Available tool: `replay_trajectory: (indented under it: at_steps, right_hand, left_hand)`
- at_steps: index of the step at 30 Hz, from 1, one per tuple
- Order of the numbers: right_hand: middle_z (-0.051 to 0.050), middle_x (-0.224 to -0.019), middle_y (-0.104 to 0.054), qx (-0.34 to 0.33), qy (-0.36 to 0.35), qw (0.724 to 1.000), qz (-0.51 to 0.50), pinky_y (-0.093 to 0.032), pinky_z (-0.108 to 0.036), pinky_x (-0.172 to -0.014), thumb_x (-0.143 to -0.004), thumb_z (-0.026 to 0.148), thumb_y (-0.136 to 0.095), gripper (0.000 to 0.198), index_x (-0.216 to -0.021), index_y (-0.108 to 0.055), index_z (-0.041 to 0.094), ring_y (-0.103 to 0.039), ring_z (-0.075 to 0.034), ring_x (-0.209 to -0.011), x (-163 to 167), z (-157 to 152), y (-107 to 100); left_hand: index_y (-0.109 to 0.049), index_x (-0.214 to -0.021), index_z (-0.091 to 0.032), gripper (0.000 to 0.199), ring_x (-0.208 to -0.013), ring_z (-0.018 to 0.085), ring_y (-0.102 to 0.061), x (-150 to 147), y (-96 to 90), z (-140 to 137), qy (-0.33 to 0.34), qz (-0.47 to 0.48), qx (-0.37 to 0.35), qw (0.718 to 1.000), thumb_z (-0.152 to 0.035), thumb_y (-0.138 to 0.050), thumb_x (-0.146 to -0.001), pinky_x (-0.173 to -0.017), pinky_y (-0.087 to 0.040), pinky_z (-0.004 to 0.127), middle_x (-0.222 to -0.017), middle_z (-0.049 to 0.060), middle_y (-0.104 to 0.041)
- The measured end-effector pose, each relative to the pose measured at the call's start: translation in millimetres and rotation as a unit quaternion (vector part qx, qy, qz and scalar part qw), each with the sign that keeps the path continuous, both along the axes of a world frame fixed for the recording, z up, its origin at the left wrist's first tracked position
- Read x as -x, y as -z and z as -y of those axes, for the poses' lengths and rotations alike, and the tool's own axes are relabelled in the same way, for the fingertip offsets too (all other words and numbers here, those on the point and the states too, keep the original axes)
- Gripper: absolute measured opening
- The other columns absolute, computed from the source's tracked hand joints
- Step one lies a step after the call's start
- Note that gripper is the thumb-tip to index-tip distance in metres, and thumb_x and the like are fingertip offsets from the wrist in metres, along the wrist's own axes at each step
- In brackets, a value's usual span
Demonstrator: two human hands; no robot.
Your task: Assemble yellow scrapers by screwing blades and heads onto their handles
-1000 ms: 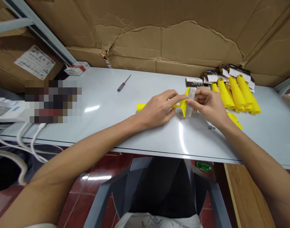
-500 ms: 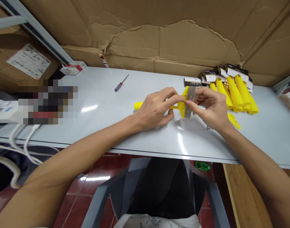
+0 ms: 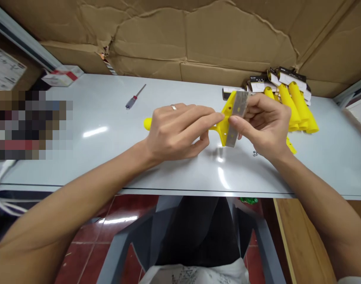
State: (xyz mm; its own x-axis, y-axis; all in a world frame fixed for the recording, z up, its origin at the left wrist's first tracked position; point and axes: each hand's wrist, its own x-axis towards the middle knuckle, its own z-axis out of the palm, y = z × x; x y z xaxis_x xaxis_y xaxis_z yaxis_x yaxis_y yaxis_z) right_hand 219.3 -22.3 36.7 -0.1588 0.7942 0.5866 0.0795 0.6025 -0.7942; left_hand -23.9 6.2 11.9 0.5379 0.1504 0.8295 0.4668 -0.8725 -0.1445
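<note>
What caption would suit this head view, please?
Left grip on a yellow tool, right grip on a grey plate at one end.

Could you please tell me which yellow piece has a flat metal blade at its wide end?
The yellow piece in the left hand; the right hand pinches the metal blade there. The other yellow pieces lie farther right, showing no blade.

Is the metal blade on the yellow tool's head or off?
On: the blade overlaps the head of the yellow tool, pinched by the right hand. Whether it's fastened, I cannot tell.
</note>
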Motion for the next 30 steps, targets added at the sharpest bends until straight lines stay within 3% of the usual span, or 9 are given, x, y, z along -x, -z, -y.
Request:
replay_trajectory:
  at_steps: [5, 12, 18, 21, 25, 30]
  right_hand:
    - [0.002, -0.072, -0.071, 0.023, -0.004, 1.000, -0.009, -0.051, -0.030, -0.043, -0.079, 0.072, -0.098, 0.053, -0.091, -0.073, 0.027, -0.057, -0.012, -0.053, 1.3, 1.3, -0.9]
    - [0.003, -0.068, -0.066, 0.008, 0.021, 1.000, 0.000, -0.048, -0.032, -0.047, -0.078, 0.080, -0.093, 0.060, -0.091, -0.070, 0.027, -0.057, -0.012, -0.051, 4.7, 2.1, 1.0]
    - [0.002, -0.066, -0.066, 0.016, 0.072, 0.997, 0.028, -0.052, -0.035, -0.051, -0.084, 0.076, -0.091, 0.054, -0.089, -0.067, 0.028, -0.060, -0.016, -0.052, 5.2, 11.2, -1.3]
    - [0.002, -0.064, -0.065, 0.012, 0.090, 0.995, 0.044, -0.052, -0.035, -0.052, -0.085, 0.074, -0.092, 0.052, -0.086, -0.065, 0.029, -0.062, -0.017, -0.055, 5.3, 12.7, -0.9]
    - [0.002, -0.064, -0.067, 0.002, 0.095, 0.994, 0.058, -0.055, -0.036, -0.053, -0.085, 0.067, -0.095, 0.049, -0.083, -0.064, 0.029, -0.062, -0.017, -0.055, 5.4, 13.2, 2.4]
    - [0.004, -0.064, -0.068, -0.012, 0.091, 0.994, 0.059, -0.057, -0.035, -0.054, -0.086, 0.068, -0.094, 0.047, -0.087, -0.068, 0.029, -0.060, -0.015, -0.053, 4.7, 11.2, 6.0]
  left_hand:
    - [-0.061, -0.156, -0.041, 0.058, -0.082, 0.016, -0.079, 3.4, -3.0, 3.6, 0.019, 0.009, 0.005, 1.000, -0.017, -0.057, -0.103, -0.070, -0.061, 0.032, -0.113, -0.001, -0.084]
    - [-0.061, -0.158, -0.031, 0.056, -0.086, 0.015, -0.081, 4.1, -1.1, -0.9, -0.034, -0.041, -0.001, 0.999, -0.017, -0.048, -0.105, -0.070, -0.059, 0.027, -0.116, 0.002, -0.085]
    - [-0.056, -0.161, -0.034, 0.067, -0.089, 0.017, -0.084, -3.7, -7.9, 7.6, -0.038, -0.008, -0.052, 0.998, -0.014, -0.053, -0.097, -0.065, -0.059, 0.030, -0.111, -0.001, -0.087]
    - [-0.052, -0.167, -0.039, 0.077, -0.085, 0.017, -0.081, -4.9, -4.6, 5.5, -0.032, -0.006, -0.035, 0.999, -0.014, -0.053, -0.094, -0.062, -0.056, 0.030, -0.108, -0.002, -0.084]
    - [-0.059, -0.165, -0.042, 0.073, -0.077, 0.016, -0.074, -1.9, 5.3, -2.0, 0.024, 0.006, 0.001, 1.000, -0.019, -0.056, -0.096, -0.065, -0.056, 0.031, -0.109, 0.001, -0.081]
    - [-0.060, -0.165, -0.044, 0.072, -0.073, 0.017, -0.070, 2.3, 9.0, -5.6, -0.042, -0.036, 0.025, 0.998, -0.025, -0.056, -0.095, -0.065, -0.056, 0.033, -0.108, 0.003, -0.080]
